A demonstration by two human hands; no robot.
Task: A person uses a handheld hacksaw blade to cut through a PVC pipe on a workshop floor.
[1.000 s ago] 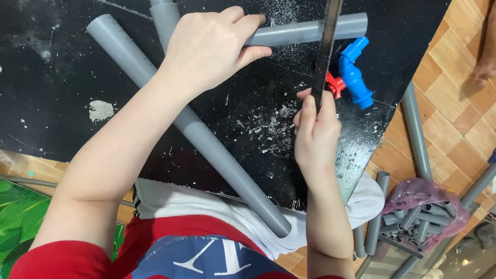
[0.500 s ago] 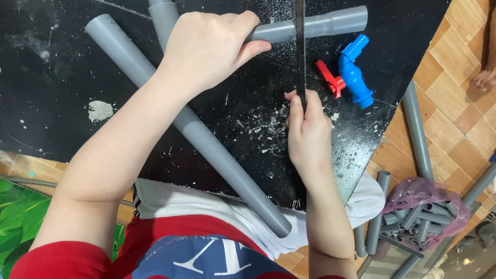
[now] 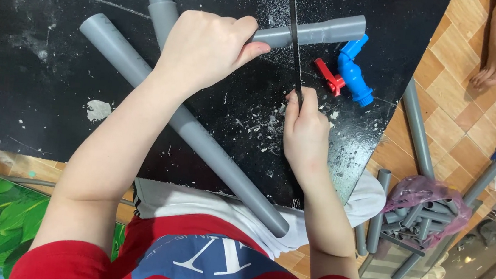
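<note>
Since the earlier frames the saw blade (image 3: pixel 293 39) has slid left along the short pipe (image 3: pixel 314 33) and now crosses it closer to the left hand, well away from the flared right end. Right hand (image 3: pixel 305 132) has moved left with it and sits a bit nearer too.

Left hand (image 3: pixel 208 49) is clamped down on the short pipe, fingers curled over the top and thumb poking out to the right along it, pinning it to the black board (image 3: pixel 39 67). Right hand is wrapped tight around the bottom of the blade, which stands thin and dark, running from the fist up past the far edge of view. White shavings are scattered on the board around the cut.

Long pipe (image 3: pixel 184 122) lies diagonally under the left forearm, from far left down to the near edge. Another pipe (image 3: pixel 158 0) runs away from the left hand to the far side. Blue valve (image 3: pixel 354 71) with a red handle sits just right of the blade, near the short pipe but not touching it that I can tell. Off the board on the right, more pipes lie on the tile floor (image 3: pixel 441 120) next to a pink bag (image 3: pixel 428 200) of fittings.
</note>
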